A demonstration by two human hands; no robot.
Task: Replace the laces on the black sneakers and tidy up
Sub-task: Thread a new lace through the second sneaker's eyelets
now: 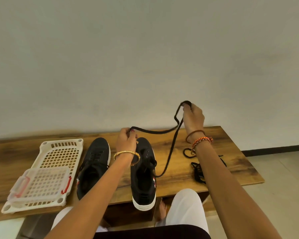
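Observation:
Two black sneakers with white soles stand on the wooden table point(179, 173), toes pointing away. The left sneaker point(93, 166) is laced. The right sneaker point(143, 178) has bare front eyelets, and its heel overhangs the table's front edge. A long black lace point(170, 152) runs from the right sneaker's side up to my raised right hand point(192, 118), which pinches it, then across to my left hand point(126, 140), which pinches its end above the right sneaker's toe.
A white perforated plastic basket point(59, 156) lies at the table's left with a clear red-clipped box point(40, 183) on it. Loose black laces point(198, 169) lie on the table's right, under my right forearm. A pale wall stands close behind. My knees are below the front edge.

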